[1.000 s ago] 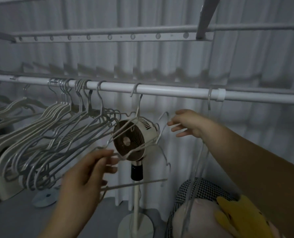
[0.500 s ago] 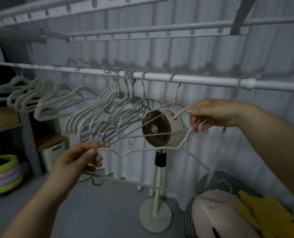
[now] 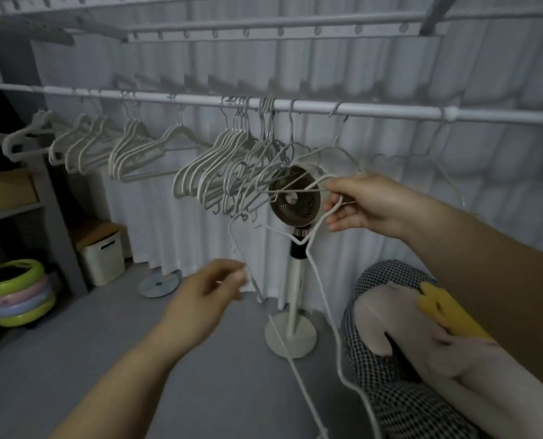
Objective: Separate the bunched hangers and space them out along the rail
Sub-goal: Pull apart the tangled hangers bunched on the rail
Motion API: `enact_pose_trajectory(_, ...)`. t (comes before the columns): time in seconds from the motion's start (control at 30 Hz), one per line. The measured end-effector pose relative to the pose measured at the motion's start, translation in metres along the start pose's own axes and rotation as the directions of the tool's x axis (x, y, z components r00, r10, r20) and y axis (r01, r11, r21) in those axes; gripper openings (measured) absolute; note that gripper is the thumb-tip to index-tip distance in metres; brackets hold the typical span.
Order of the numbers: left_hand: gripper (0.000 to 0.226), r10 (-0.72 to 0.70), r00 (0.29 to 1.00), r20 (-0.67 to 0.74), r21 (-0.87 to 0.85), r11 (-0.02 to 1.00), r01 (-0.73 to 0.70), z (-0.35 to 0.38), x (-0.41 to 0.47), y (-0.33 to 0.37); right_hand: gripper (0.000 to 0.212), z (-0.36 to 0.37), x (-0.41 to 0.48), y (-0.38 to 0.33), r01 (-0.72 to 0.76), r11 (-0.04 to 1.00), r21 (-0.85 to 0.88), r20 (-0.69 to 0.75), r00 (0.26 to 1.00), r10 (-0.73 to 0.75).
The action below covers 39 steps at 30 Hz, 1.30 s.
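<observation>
Right hand [image 3: 370, 204] fingers curled round a tilted white hanger [image 3: 319, 228], left hand [image 3: 210, 293] blurred below, finger state unclear, bunched hangers [image 3: 232, 172] leftward, bare rail [image 3: 390, 113] stretch above right hand

The bunched hangers [image 3: 232, 172] are hung on the rail [image 3: 200, 99], up-left of the right hand [image 3: 368, 204]; a fan [image 3: 295, 201] is set just behind it. A loose hanger [image 3: 319, 280] is hung beneath, right of the left hand [image 3: 206, 299].

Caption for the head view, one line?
Right hand grips a white hanger beside the bunched hangers on the rail; left hand, blurred, close below.
</observation>
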<state>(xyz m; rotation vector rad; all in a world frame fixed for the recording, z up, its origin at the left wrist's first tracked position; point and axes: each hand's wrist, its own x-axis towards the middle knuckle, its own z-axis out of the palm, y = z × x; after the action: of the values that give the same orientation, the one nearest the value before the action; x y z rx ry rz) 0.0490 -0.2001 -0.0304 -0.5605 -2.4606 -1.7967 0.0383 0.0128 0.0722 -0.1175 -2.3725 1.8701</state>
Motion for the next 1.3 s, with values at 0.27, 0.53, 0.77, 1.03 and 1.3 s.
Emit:
enact_pose_trajectory(0.27,0.061,-0.104,0.873,0.477,-0.102,0.980,0.173,0.048,-0.045,0.027,0.029,0.020,-0.036,-0.003,0.013,0.993,0.119,-0.117,0.993,0.001)
enact_pose_trajectory(0.53,0.036,-0.061,0.971,0.230,-0.189,0.976,0.106,0.050,-0.051,0.030,0.031,0.010,-0.045,-0.003,0.072,0.997,0.017,-0.201,0.977,-0.067)
enact_pose_trajectory(0.77,0.040,-0.086,0.898,0.431,-0.287,0.931,0.226,0.041,-0.038,0.034,0.023,-0.066,-0.035,0.023,-0.068,0.718,-0.693,-0.479,0.788,-0.387)
enact_pose_trajectory(1.03,0.041,0.010,0.882,0.471,-0.381,0.904,0.193,0.110,0.011,0.064,0.057,-0.152,-0.017,0.047,-0.352,0.730,-0.586,-0.605,0.789,-0.105)
enact_pose_trajectory(1.3,0.036,0.073,0.932,0.354,-0.414,0.906,0.086,0.179,0.106,0.117,0.064,-0.181,0.029,0.068,-0.281,0.806,-0.520,-0.405,0.913,0.057)
